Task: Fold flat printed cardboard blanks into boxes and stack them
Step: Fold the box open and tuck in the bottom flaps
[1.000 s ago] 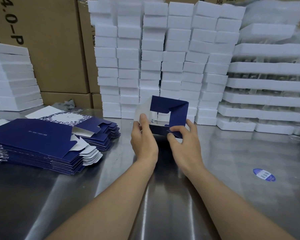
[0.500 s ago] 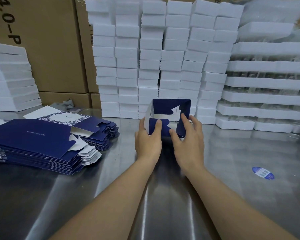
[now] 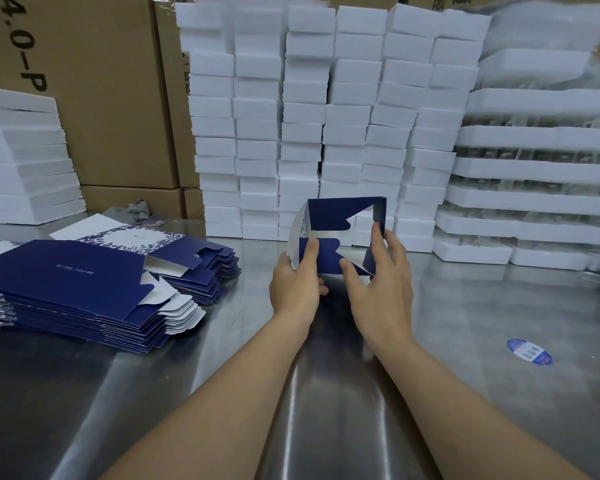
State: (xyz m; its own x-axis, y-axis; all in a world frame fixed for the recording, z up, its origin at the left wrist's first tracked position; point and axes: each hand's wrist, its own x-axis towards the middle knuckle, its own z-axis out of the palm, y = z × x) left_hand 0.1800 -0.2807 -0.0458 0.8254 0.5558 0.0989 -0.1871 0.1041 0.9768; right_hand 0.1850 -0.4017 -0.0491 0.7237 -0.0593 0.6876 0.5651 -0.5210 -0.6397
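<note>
Box (image 3: 336, 213), half-formed, is held near the table's (image 3: 465, 306) middle, our left hand (image 3: 293, 289) pinching its left wall, thumb on a flap (image 3: 326, 263), our right hand (image 3: 381, 289) gripping its right wall (fingers (image 3: 377, 237) splayed), with flat blanks (image 3: 66, 282) stacked toward the left edge and foam blocks (image 3: 309, 116) along the far edge.

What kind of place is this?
Probably a packing workshop or warehouse: a stack of flat blue box blanks lies on a steel table, with white foam blocks and big brown cartons piled behind.
</note>
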